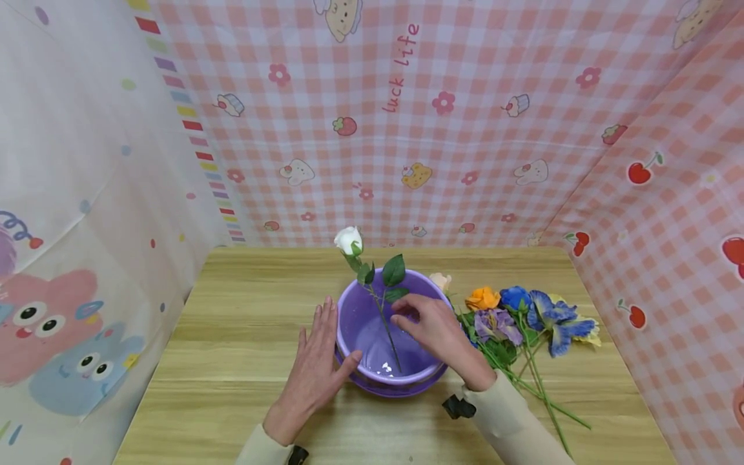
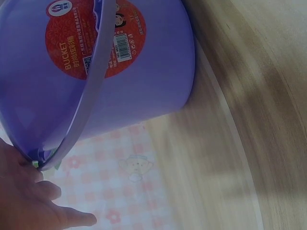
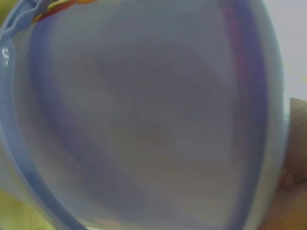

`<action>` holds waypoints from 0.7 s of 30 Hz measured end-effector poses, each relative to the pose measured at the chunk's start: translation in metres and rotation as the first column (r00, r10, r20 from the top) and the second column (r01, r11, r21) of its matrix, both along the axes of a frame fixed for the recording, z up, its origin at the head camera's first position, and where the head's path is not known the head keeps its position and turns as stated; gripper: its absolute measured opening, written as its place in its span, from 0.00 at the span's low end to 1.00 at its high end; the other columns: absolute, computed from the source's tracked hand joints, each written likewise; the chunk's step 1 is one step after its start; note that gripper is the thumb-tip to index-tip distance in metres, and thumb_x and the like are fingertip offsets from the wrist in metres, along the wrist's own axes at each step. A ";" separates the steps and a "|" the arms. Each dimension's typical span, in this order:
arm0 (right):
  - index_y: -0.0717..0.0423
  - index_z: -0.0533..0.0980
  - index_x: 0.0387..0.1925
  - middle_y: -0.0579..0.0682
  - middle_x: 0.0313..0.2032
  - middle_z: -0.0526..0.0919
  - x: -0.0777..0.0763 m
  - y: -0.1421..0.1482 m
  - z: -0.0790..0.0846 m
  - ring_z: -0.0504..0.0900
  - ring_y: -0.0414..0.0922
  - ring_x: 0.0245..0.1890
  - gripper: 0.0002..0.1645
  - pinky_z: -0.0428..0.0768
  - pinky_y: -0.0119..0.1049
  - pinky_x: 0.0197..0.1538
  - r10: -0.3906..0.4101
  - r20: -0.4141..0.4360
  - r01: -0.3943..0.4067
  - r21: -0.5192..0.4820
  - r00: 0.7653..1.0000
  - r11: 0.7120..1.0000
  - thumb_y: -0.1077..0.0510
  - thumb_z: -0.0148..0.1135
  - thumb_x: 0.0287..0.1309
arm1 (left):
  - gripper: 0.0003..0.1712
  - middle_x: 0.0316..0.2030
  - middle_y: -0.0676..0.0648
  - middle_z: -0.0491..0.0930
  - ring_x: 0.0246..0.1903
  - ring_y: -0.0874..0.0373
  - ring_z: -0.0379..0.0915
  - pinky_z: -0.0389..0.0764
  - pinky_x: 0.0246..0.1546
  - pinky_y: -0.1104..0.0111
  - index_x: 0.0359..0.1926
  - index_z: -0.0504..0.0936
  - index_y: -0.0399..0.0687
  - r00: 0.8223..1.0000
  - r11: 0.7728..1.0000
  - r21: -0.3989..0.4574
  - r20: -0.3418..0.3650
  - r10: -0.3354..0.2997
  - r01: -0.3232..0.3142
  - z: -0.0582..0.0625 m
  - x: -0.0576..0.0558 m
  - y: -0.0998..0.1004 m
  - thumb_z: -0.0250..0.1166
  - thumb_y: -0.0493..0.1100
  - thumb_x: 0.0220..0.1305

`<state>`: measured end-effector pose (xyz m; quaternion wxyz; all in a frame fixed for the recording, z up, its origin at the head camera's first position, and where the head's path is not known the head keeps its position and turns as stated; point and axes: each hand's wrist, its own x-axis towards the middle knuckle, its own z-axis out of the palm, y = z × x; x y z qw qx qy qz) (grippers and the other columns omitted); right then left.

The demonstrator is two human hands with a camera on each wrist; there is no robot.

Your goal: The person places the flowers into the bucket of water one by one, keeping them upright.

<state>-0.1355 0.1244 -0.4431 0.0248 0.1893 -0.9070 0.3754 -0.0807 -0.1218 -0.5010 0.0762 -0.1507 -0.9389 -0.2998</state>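
A purple bucket (image 1: 396,380) stands on the wooden table, with a red label (image 2: 122,62) on its outside and its handle (image 2: 91,96) hanging down. Inside it leans a white rose (image 1: 349,241), its stem slanting to the bucket floor and its bloom above the far rim. Against the bucket's left rim rests my left hand (image 1: 316,361), fingers straight and thumb by the front edge. My right hand (image 1: 433,328) reaches over the right rim with bent fingers. Its fingertips are close to the stem and a leaf (image 1: 397,294), with nothing visible between them.
To the bucket's right lie several artificial flowers: an orange one (image 1: 483,298), a blue rose (image 1: 516,298), a purple one (image 1: 498,325) and a blue-violet one (image 1: 559,320). Their green stems (image 1: 540,384) point towards the front. A pale peach bloom (image 1: 441,281) shows behind the rim. Patterned cloth surrounds the table.
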 end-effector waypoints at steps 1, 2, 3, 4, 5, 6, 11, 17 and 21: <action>0.54 0.87 0.45 0.45 0.41 0.90 0.002 0.002 0.000 0.87 0.44 0.41 0.10 0.87 0.43 0.46 0.001 -0.007 -0.002 -0.028 1.000 1.000 0.57 0.75 0.61 | 0.54 0.82 0.40 0.40 0.80 0.42 0.37 0.46 0.73 0.33 0.83 0.43 0.40 1.000 1.000 0.002 0.002 0.000 0.000 0.000 0.000 0.000 0.54 0.67 0.74; 0.53 0.86 0.45 0.45 0.42 0.90 0.004 0.005 0.001 0.88 0.45 0.43 0.10 0.87 0.45 0.48 0.002 -0.004 -0.002 -0.061 1.000 0.998 0.57 0.74 0.62 | 0.54 0.82 0.40 0.40 0.80 0.42 0.37 0.46 0.73 0.33 0.83 0.43 0.40 1.000 1.000 0.004 0.003 0.000 0.000 0.000 0.000 0.000 0.54 0.67 0.73; 0.52 0.86 0.45 0.46 0.42 0.90 0.006 0.007 0.002 0.88 0.47 0.44 0.10 0.87 0.47 0.49 0.004 0.003 -0.004 -0.096 1.000 0.995 0.57 0.74 0.63 | 0.54 0.82 0.40 0.41 0.80 0.42 0.37 0.46 0.73 0.33 0.83 0.44 0.40 1.000 1.000 0.006 0.003 0.000 0.000 0.001 0.000 0.001 0.53 0.67 0.73; 0.51 0.86 0.46 0.45 0.43 0.89 0.008 0.009 0.003 0.88 0.47 0.46 0.10 0.87 0.49 0.51 0.000 0.015 0.001 -0.124 1.000 0.992 0.56 0.73 0.64 | 0.54 0.82 0.40 0.41 0.80 0.42 0.37 0.46 0.73 0.33 0.83 0.44 0.39 1.000 1.000 0.008 0.005 0.000 0.000 0.001 0.000 0.001 0.53 0.68 0.73; 0.50 0.86 0.46 0.45 0.43 0.89 0.010 0.012 0.003 0.88 0.49 0.48 0.10 0.86 0.50 0.52 -0.001 0.027 0.005 -0.153 1.000 0.988 0.55 0.73 0.64 | 0.54 0.82 0.40 0.41 0.80 0.42 0.37 0.46 0.73 0.33 0.83 0.45 0.39 1.000 1.000 0.009 0.005 0.000 0.000 0.001 0.000 0.001 0.53 0.68 0.73; 0.49 0.86 0.46 0.45 0.43 0.90 0.011 0.014 0.003 0.88 0.49 0.49 0.09 0.86 0.52 0.53 -0.003 0.037 0.010 -0.183 0.999 0.983 0.55 0.72 0.65 | 0.54 0.82 0.40 0.40 0.80 0.41 0.37 0.46 0.73 0.33 0.83 0.45 0.39 1.000 1.000 0.010 0.007 -0.001 0.001 0.001 0.000 0.001 0.53 0.68 0.73; 0.45 0.87 0.47 0.44 0.45 0.90 0.020 0.032 0.004 0.87 0.45 0.51 0.10 0.87 0.46 0.53 -0.033 0.066 0.052 -0.306 0.997 0.951 0.52 0.72 0.66 | 0.54 0.83 0.42 0.39 0.80 0.40 0.38 0.45 0.73 0.33 0.83 0.43 0.40 1.000 1.000 0.008 0.007 -0.004 0.004 0.000 0.000 0.000 0.52 0.68 0.74; 0.55 0.85 0.52 0.53 0.48 0.89 0.028 0.057 -0.001 0.88 0.42 0.46 0.13 0.88 0.33 0.47 -0.020 0.050 0.042 -0.483 0.999 0.874 0.62 0.69 0.67 | 0.54 0.83 0.42 0.38 0.80 0.42 0.37 0.45 0.73 0.34 0.83 0.43 0.40 1.000 1.000 0.007 0.009 -0.005 0.005 -0.001 -0.001 0.000 0.52 0.69 0.74; 0.63 0.83 0.54 0.62 0.50 0.87 0.030 0.074 -0.004 0.87 0.46 0.49 0.14 0.87 0.33 0.50 -0.005 0.038 0.026 -0.573 0.999 0.819 0.67 0.64 0.69 | 0.54 0.83 0.42 0.38 0.80 0.42 0.37 0.45 0.73 0.33 0.83 0.44 0.40 1.000 1.000 0.016 0.006 -0.006 0.006 -0.001 -0.001 0.000 0.53 0.68 0.74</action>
